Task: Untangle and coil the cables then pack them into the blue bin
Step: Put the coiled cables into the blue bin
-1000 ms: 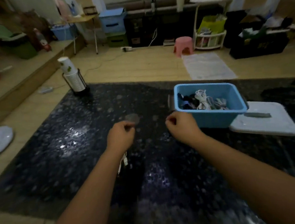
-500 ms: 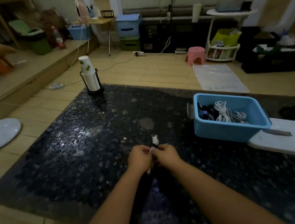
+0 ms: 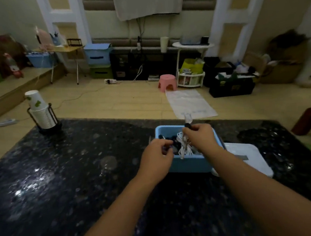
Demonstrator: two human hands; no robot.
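Blue bin [image 3: 189, 164]: on the dark speckled table [image 3: 66, 180], beside a white lid [image 3: 250, 157].
Cables: white coils [image 3: 183, 145] and dark ones [image 3: 172, 143] already inside the bin.
Right hand [image 3: 201, 138]: over the bin, closed on a dark cable end [image 3: 187, 123], plug tip poking up.
Left hand [image 3: 157, 159]: at the bin's near-left rim, fingers curled, pinching something dark; cannot tell what.
Handling: light, limp, likely springy; prone to uncoiling and snagging neighbours.
Hold: best around the whole bundle, not by the plug.
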